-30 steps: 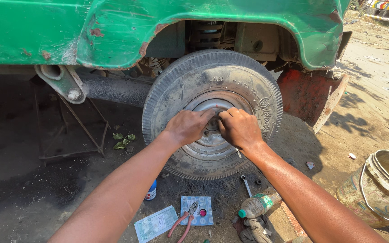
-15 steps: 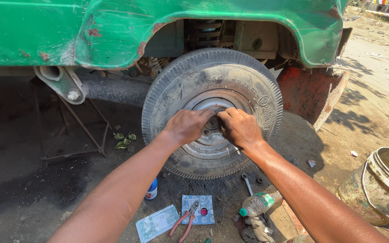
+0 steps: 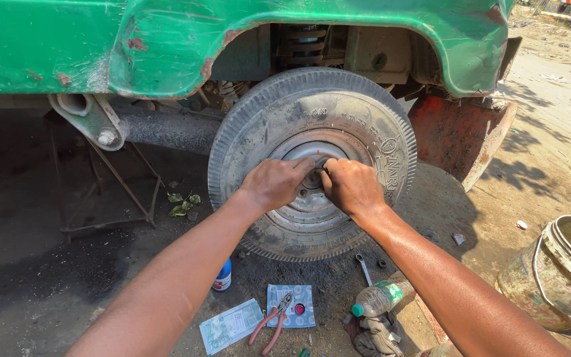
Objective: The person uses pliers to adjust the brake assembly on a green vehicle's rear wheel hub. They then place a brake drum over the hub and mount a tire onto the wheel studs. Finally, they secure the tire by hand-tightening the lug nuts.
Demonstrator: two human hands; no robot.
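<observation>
Wheel [image 3: 312, 165], dusty grey tyre with ribbed tread and worn silver rim, mounted under the green vehicle body [image 3: 166, 39], standing on dark, oily ground. Left hand [image 3: 275, 182] and right hand [image 3: 351, 186] side by side at the hub, fingers curled inward; whatever each grip encloses is hidden, possibly a nut. Below lie red-handled pliers [image 3: 269, 324], a spanner [image 3: 363, 268], a plastic bottle [image 3: 381, 299], and a battered bucket [image 3: 563, 277] at right.
</observation>
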